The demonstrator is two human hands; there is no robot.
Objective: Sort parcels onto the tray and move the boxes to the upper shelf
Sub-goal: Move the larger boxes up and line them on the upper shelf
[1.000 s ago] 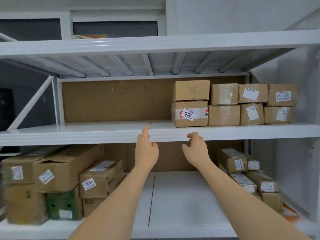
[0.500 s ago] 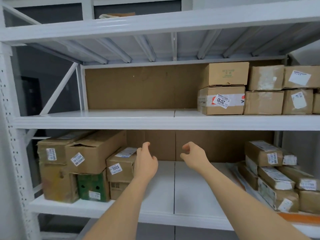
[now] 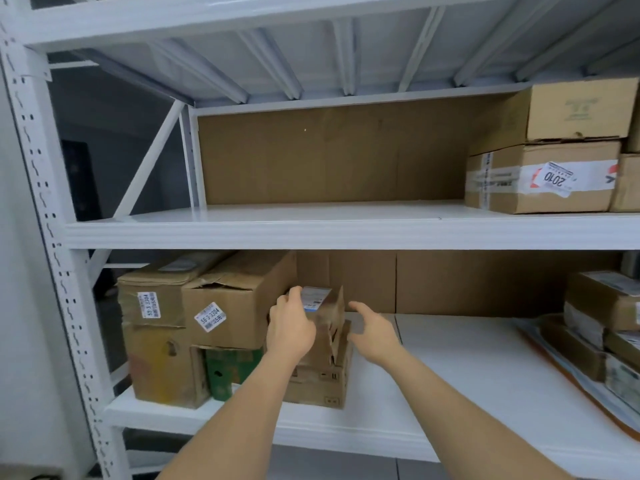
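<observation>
Cardboard box, rectangular, creased, left hand gripping its top-left edge, right hand fingers spread beside it.

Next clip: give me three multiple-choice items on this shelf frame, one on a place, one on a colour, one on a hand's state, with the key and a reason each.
1. Where does the box labelled 2010 sit?
A. right end of the upper shelf
B. lower shelf
C. floor

2. What colour is the small box tucked under the left cartons?
A. red
B. green
C. blue

3. What is the left hand doing?
A. hanging idle
B. pressing the shelf edge
C. gripping the labelled box

Key: 1 A, it rests on the upper shelf under another carton. 2 B, its face is green. 3 C, fingers curl over that box's top edge; the right hand is spread beside it, apparently not yet touching.
</observation>
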